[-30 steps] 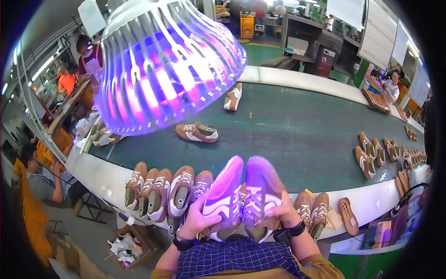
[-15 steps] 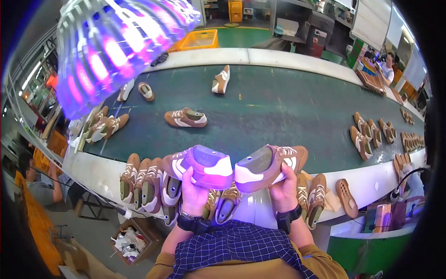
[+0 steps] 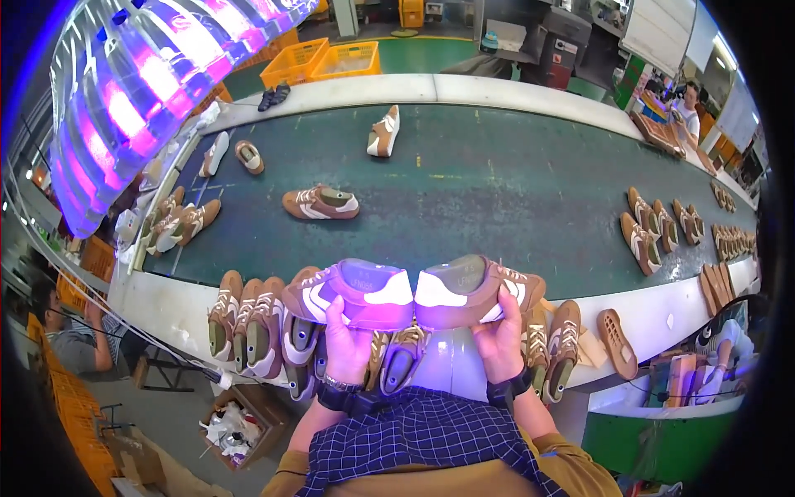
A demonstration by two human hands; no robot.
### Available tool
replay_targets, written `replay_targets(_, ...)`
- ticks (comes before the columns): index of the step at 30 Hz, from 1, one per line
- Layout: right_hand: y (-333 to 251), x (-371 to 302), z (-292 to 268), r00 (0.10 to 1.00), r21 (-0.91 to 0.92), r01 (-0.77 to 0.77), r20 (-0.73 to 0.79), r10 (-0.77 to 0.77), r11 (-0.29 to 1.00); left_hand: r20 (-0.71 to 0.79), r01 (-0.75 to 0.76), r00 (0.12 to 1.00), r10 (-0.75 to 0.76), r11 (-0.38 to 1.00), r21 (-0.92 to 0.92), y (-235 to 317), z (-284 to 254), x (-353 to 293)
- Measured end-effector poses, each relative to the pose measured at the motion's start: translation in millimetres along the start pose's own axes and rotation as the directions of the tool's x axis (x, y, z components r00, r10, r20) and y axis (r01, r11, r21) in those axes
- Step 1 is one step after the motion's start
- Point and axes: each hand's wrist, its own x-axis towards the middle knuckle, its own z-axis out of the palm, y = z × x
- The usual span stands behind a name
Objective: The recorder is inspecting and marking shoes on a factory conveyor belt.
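My left hand (image 3: 346,344) is closed on a brown sneaker with a white heel patch (image 3: 352,300), tinted purple by the light. In my right hand (image 3: 500,340) is its matching brown sneaker (image 3: 522,286), gripped from below along its side. I hold both shoes level above the near edge, heel to heel, with the white heels meeting or almost meeting. Their toes point outward and the openings face up. Below and beside my hands stand more brown sneakers (image 3: 265,327) on the white ledge, with another pair (image 3: 563,348) right of my right hand.
A green conveyor belt (image 3: 464,207) carries scattered sneakers, several (image 3: 642,240) at the far right. A loose brown sole (image 3: 617,344) lies on the near ledge. A lit purple lamp (image 3: 157,91) hangs upper left. A cardboard box (image 3: 240,431) stands lower left. Other people (image 3: 686,116) sit around the line.
The right shoe has turned from slanted to level, and the two heels have come closer together. My view has shifted slightly, so the lamp appears further left. Both hands keep their hold.
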Motion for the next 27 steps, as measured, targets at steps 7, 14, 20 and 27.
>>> replay_targets(7,1.4,-0.7,-2.1,1.0,0.014,-0.011,-0.009,0.012,1.0,-0.014,-0.003,1.0,0.003,1.0,0.005,-1.7,0.5,-0.9)
replay_targets(14,4.8,0.3,-5.7,0.998,0.016,-0.006,-0.062,0.007,1.0,-0.014,-0.013,1.0,0.013,1.0,0.024,-2.4,2.9,-3.9)
replay_targets(20,6.9,0.5,-7.8,0.999,-0.009,-0.002,-0.055,0.002,1.0,-0.032,-0.005,0.999,0.006,1.0,0.026,-3.8,-0.6,-1.7)
replay_targets(27,7.5,2.5,-15.7,1.0,-0.009,0.01,-0.03,-0.01,1.0,-0.045,-0.024,0.999,0.028,0.996,0.086,-1.6,5.5,-4.9)
